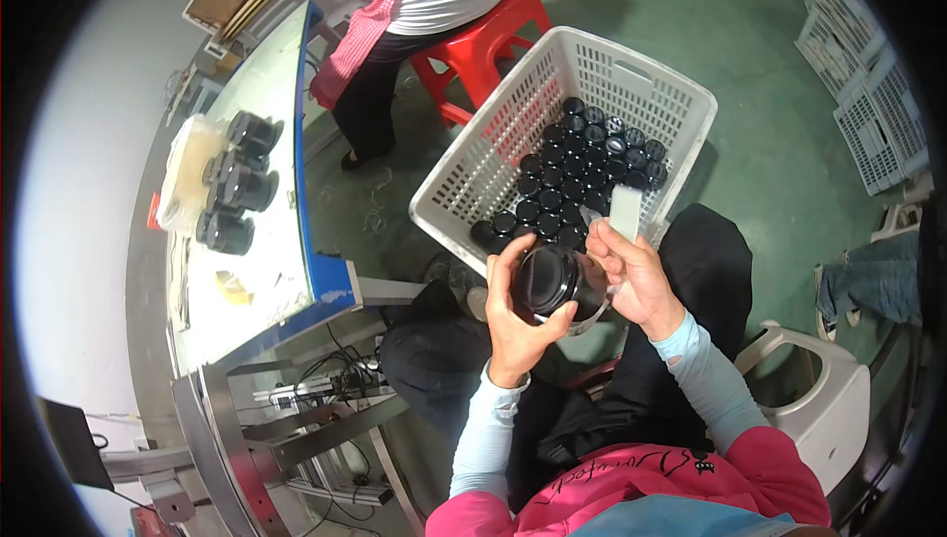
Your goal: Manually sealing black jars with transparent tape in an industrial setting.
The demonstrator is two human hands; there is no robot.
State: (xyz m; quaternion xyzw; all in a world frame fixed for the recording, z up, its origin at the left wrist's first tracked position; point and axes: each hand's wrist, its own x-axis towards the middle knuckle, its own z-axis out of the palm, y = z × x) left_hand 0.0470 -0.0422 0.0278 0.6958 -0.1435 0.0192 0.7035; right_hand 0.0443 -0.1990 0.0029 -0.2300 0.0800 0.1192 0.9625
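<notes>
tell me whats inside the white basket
The basket holds rows of black-lidded jars packed at its near end. Anything beneath them is hidden, and the far end looks bare.

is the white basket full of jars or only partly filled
Partly filled. The black-lidded jars sit in one layer on the bottom of the white basket, well below its rim, and its slotted side walls stay bare above them.
</notes>
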